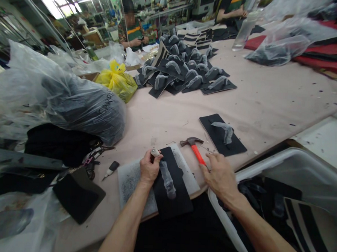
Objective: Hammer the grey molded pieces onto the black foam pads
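A black panel [178,196] with a plastic-wrapped handle [168,180] lies on a pale speckled board [131,180] at the table's near edge. My left hand [150,166] is closed at the panel's upper left corner, pinching the wrapped handle's whitish upper end [155,152]. To the right, my right hand [218,175] reaches over the orange grip of a claw hammer [197,154], whose head rests on the table. Its fingers are partly spread, with the thumb side against the grip's end. Another black panel [236,145] with a wrapped handle lies beyond that hand.
Many similar panels are piled [185,72] at the back. Bulging plastic bags [96,107] and a yellow bag [117,80] stand left. A small pointed tool [111,170] lies left of the board. A white bin [304,163] sits right. Two people are across the table.
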A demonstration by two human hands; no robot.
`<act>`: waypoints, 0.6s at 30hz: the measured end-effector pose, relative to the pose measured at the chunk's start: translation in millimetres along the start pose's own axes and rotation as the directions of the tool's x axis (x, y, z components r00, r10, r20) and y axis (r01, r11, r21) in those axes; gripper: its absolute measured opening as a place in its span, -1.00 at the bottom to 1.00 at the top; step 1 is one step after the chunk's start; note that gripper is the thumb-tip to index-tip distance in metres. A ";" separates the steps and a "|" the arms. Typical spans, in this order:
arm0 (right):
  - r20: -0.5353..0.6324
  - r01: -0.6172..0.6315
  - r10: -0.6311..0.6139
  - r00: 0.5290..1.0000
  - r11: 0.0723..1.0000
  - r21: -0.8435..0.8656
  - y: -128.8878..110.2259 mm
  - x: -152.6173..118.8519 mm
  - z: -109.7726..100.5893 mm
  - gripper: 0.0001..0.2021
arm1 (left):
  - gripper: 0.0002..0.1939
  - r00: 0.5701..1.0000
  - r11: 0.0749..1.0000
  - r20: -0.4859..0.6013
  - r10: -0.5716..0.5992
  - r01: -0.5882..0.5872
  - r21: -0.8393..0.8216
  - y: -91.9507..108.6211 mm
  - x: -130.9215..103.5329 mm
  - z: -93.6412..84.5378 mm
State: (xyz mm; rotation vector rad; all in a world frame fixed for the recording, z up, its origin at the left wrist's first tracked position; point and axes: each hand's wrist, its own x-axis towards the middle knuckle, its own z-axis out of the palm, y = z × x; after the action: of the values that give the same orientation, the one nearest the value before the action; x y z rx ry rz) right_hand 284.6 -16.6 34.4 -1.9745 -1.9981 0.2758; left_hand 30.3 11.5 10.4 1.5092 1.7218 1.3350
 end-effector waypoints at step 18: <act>0.610 -0.445 0.189 0.769 0.844 0.300 -9.7 40.5 -22.0 -0.97 | -0.87 0.992 0.995 0.097 0.085 -0.081 -0.052 -5.0 -0.1 -3.6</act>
State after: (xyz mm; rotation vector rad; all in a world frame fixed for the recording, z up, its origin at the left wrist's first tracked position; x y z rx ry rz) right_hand 283.5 21.6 62.0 -2.0679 -1.6334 1.4114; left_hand 25.0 10.6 7.3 1.6078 1.5706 1.3100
